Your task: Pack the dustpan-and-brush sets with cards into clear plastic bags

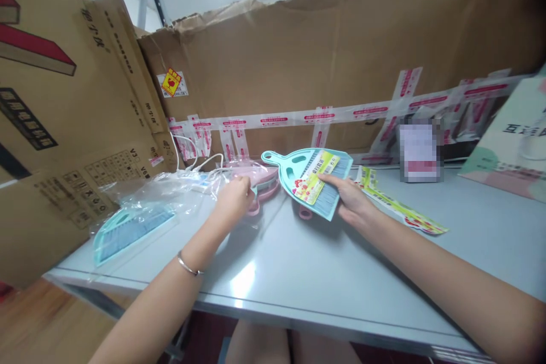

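My right hand (352,199) grips a teal dustpan-and-brush set (294,169) by its broad end, thumb on the yellow-green label (314,182). The set is held tilted above the table, its looped handle pointing left. My left hand (234,198) is closed, fingers pinched on a clear plastic bag (253,222); the exact grip is partly hidden. Just beyond those fingers lies a pink dustpan set (268,190) with a teal strip across it. A pink ring-shaped handle end (305,212) shows beneath the teal set.
Another teal dustpan and brush (132,233) lies at the table's left, partly under clear plastic (157,196). White cables (200,165) run behind. Printed label strips (403,207) lie right. Cardboard boxes (273,62) wall the back and left; a printed box (512,136) stands right.
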### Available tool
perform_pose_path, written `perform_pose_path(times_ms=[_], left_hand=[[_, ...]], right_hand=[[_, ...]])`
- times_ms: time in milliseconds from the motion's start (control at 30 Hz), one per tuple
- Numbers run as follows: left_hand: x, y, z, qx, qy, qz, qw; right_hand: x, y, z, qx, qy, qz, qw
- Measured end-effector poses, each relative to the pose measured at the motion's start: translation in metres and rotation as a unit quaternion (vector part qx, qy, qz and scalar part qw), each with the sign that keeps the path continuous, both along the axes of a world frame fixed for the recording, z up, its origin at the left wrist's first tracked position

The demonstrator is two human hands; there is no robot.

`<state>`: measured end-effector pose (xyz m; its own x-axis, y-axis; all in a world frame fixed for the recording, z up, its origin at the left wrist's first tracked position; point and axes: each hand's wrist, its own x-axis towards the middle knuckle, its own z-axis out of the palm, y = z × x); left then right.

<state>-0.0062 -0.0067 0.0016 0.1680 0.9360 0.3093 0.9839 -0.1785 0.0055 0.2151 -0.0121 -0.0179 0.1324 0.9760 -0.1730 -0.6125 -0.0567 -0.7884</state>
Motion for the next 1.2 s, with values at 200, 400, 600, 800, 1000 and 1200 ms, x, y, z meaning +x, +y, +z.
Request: perform_pose_path(times_ms=[200,400,600,800,1000,1200], left_hand=[[-0.031,0.01,-0.002,0.132,-0.159,-0.029,0.978],[-0.016,0.002,-0.006,0.192,-0.181,-0.089,0.96],[-0.008,-0.002,-0.013,0.199,-0.162,-0.146,0.956],[-0.006,0.0,-0.019,0.198,-0.151,-0.173,0.953],[0.0,-0.005,-0.018,0.166,-0.167,-0.239,0.942],[0.002,-0.006,-0.021,0.134,-0.212,-0.266,0.931]], right_hand=[[-0.01,-0.006,-0.004,-0.032,-0.024,0.023,0.999],[-0.021,-0.013,-0.007,-0.029,-0.057,0.03,0.997],[-0.031,-0.025,-0.009,-0.029,-0.086,0.081,0.993],[-0.032,-0.03,-0.01,-0.012,-0.116,0.171,0.978],[-0.037,-0.03,-0.011,-0.024,-0.056,0.116,0.991],[-0.037,-0.023,-0.015,-0.022,0.01,0.014,1.0]])
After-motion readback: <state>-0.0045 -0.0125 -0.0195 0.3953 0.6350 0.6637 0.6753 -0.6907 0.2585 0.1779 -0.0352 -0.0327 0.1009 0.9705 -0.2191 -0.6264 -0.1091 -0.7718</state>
